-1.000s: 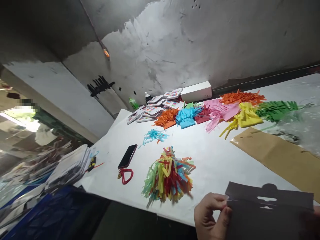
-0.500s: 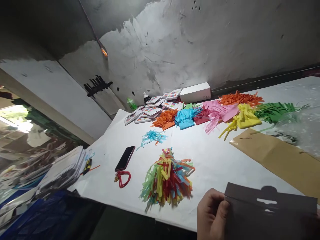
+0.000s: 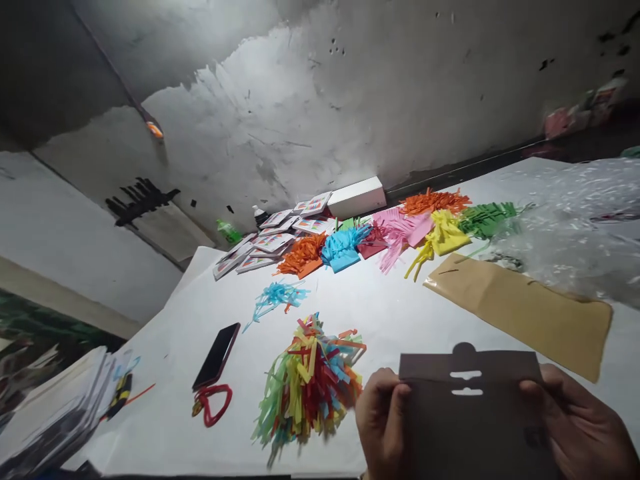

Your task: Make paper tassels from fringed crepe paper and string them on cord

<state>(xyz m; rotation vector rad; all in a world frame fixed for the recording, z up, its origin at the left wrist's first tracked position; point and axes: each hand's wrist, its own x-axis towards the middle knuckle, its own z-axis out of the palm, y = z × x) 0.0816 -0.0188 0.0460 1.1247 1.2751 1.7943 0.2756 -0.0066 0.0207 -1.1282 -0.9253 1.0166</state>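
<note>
A dark cardboard package with a hang-hole slot (image 3: 475, 427) is held up at the bottom right of the view. My left hand (image 3: 383, 420) pinches its left edge, thumb in front. On its right edge my right hand (image 3: 580, 420) grips in the same way. Left of the package, on the white-covered table, lies a multicoloured tissue paper tassel bundle (image 3: 310, 387). Behind it is a small light-blue bunch of paper strips (image 3: 277, 297). A brown paper envelope (image 3: 520, 313) lies beyond the package, to the right.
Fringed tissue paper in orange (image 3: 303, 255), blue (image 3: 346, 247), pink (image 3: 400, 230), yellow (image 3: 445, 233) and green lines the back. Printed packets (image 3: 273, 243) and a white box (image 3: 357, 197) stand by the wall. A phone (image 3: 217, 355) with red cord lies left; clear plastic (image 3: 575, 233) right.
The view has turned right, so the table things sit further left. The package has shifted left in view, and my right hand, scarcely visible before, now shows on its right edge.
</note>
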